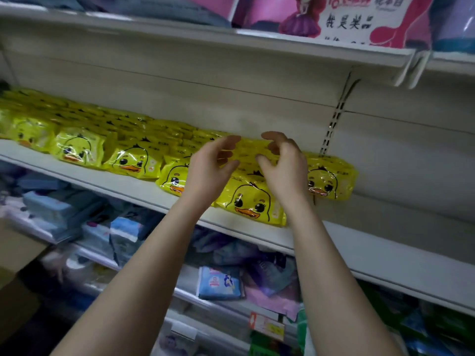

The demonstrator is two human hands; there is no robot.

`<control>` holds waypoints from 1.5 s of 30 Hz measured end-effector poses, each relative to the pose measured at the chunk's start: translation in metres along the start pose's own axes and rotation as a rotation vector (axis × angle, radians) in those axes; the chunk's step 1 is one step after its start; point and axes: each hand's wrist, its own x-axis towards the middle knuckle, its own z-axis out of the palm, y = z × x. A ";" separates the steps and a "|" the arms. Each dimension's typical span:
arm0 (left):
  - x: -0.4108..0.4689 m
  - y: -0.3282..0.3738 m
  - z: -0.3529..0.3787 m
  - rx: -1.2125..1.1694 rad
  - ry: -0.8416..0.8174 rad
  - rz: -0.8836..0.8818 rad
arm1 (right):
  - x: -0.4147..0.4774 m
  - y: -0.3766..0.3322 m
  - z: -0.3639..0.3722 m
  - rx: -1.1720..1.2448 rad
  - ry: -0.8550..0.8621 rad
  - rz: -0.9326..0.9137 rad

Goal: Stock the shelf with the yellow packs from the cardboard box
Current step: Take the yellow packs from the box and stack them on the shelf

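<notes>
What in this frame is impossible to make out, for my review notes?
Head view: cardboard box, cut off by the left edge and blurred; contents unseen.
Head view: whether left hand or right hand grips the yellow packs; curled fingers overlap them.
Head view: price tag print, too blurred.

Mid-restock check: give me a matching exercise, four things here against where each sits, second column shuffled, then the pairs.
1. yellow duck-face plastic packs
2. pink printed package
3. light blue soft pack
4. brown cardboard box

A. below the white middle shelf
B. far left edge of the view
C. on the white top shelf
D. on that middle shelf, in rows

Pairs: 1-D, 2-C, 3-A, 4-B.
</notes>
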 end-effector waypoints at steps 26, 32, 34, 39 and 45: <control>-0.148 -0.166 -0.436 0.318 0.323 -0.360 | -0.166 -0.318 0.330 0.374 -0.523 -0.144; -0.181 -0.196 -0.504 0.347 0.434 -0.481 | -0.195 -0.366 0.394 0.454 -0.678 -0.193; -0.188 -0.208 -0.524 0.360 0.461 -0.514 | -0.201 -0.378 0.417 0.476 -0.707 -0.197; -0.193 -0.247 -0.576 0.393 0.499 -0.575 | -0.209 -0.408 0.486 0.512 -0.763 -0.211; -0.171 -0.315 -0.644 0.453 0.474 -0.652 | -0.203 -0.438 0.579 0.538 -0.822 -0.230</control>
